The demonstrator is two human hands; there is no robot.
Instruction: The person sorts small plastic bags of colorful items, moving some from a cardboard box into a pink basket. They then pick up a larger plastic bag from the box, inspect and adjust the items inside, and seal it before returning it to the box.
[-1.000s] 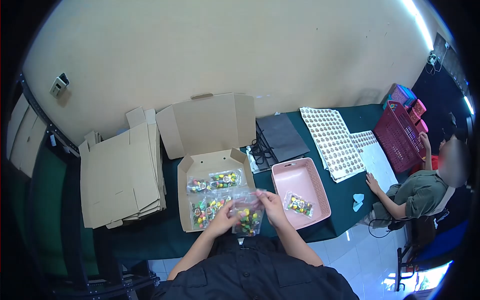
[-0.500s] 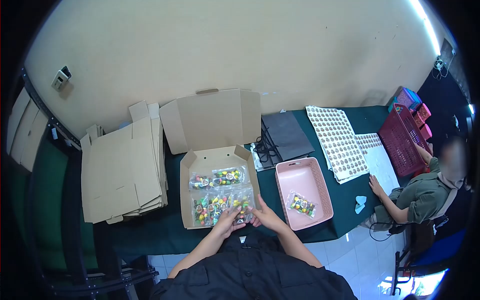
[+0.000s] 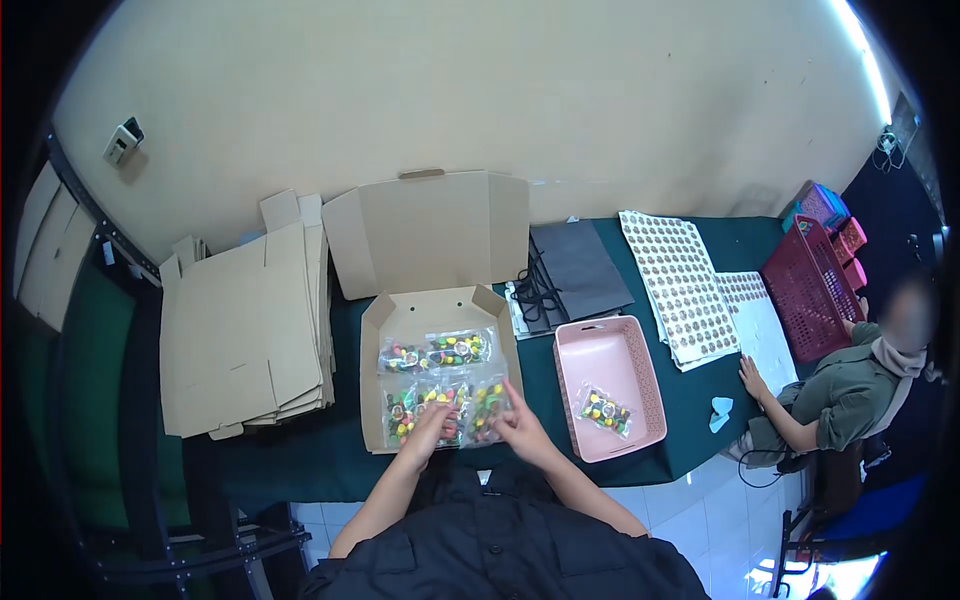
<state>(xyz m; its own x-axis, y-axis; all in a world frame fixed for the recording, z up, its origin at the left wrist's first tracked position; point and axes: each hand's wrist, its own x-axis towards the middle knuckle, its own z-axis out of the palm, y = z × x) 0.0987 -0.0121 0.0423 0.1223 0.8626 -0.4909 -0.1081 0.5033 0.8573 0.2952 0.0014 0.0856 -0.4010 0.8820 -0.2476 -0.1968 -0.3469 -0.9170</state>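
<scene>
An open cardboard box [image 3: 409, 307] stands before me, its lid raised against the wall. Clear bags of colourful candies [image 3: 461, 348] lie in its back part, and more fill the front. My left hand [image 3: 430, 432] rests on the front bags, fingers reaching over them and partly hiding them. At the right front corner, my right hand [image 3: 522, 432] touches the edge of another candy bag [image 3: 487, 408], with its index finger stretched out along the box's side wall. Both hands look open, lying against the bags rather than gripping them.
Right of the box sits a pink basket [image 3: 640, 362] holding one candy bag [image 3: 604, 410]. Flattened cardboard boxes [image 3: 240, 330] are stacked on the left. Black paper bags [image 3: 585, 275] and sticker sheets [image 3: 685, 290] lie behind. A co-worker [image 3: 850, 390] sits at right near a maroon basket [image 3: 808, 295].
My left hand has shifted left and up over the front bags, away from the right one. The right hand has moved slightly, and more of the right front bag shows.
</scene>
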